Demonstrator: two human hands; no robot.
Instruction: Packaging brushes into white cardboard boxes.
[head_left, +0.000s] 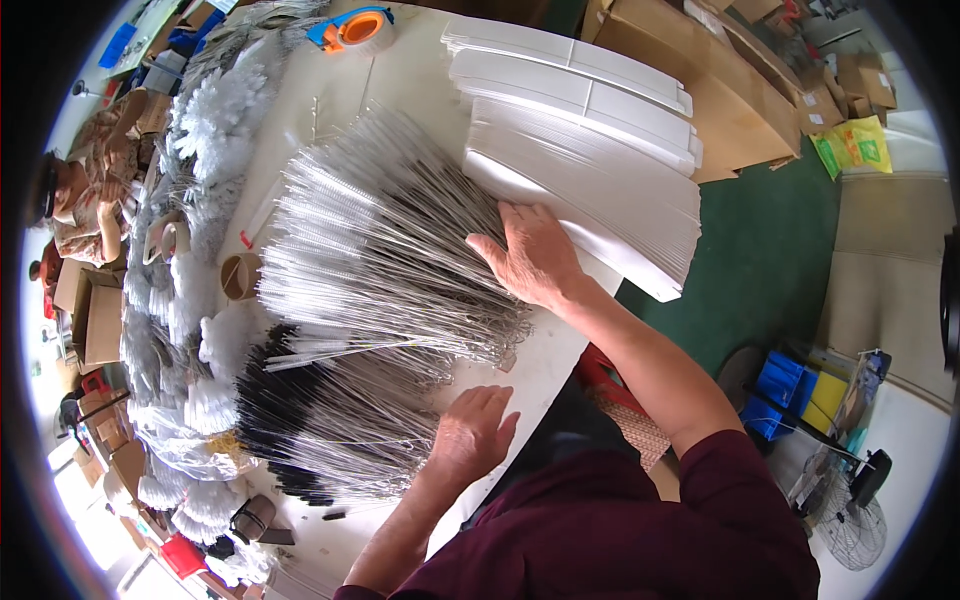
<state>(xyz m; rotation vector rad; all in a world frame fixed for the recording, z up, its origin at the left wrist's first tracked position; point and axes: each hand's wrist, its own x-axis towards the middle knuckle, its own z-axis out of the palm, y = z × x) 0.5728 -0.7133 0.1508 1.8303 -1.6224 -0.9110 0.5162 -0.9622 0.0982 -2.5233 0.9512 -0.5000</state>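
Hands rest on fanned heaps of thin wire-handled tube brushes (380, 250) covering a white table (540, 375). The right hand (530, 255), fingers spread flat and holding nothing, presses the white-bristled heap at centre. The left hand (470, 430), fingers loosely extended, touches the black-bristled bundle (300, 410) at 7 o'clock. Stacked flat white cartons (590, 120) lie at 1 o'clock. Likely risk: looped wire ends may tangle, dragging neighbouring brushes off the table edge.

Both hands lie flat, fingers extended: left hand (472, 432), right hand (530, 257).
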